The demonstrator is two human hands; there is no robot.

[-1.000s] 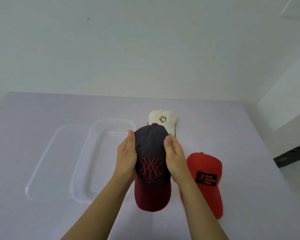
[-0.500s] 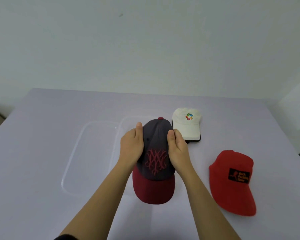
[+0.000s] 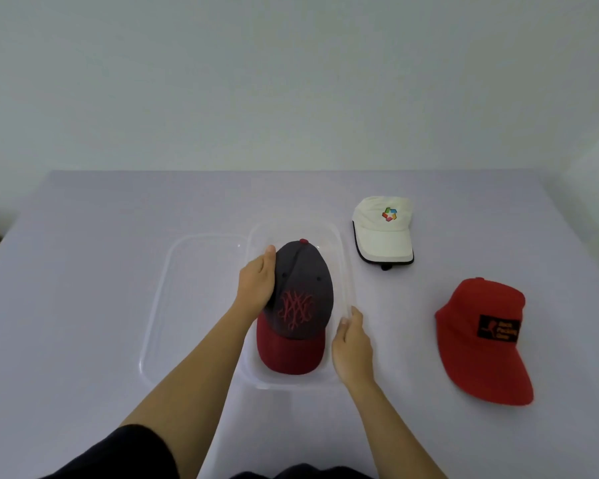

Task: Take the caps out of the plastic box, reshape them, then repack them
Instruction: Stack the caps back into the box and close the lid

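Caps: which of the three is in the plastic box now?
The dark grey cap with the maroon brim, gripped by the left hand. The white cap and red cap lie outside on the table.

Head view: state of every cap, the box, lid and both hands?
plastic box, open, one cap inside
clear lid, off, left of plastic box
dark cap, inside plastic box, crown gripped
left hand, grips dark cap
right hand, at plastic box's right rim, grip unclear
white cap, on table, unpacked
red cap, on table, unpacked
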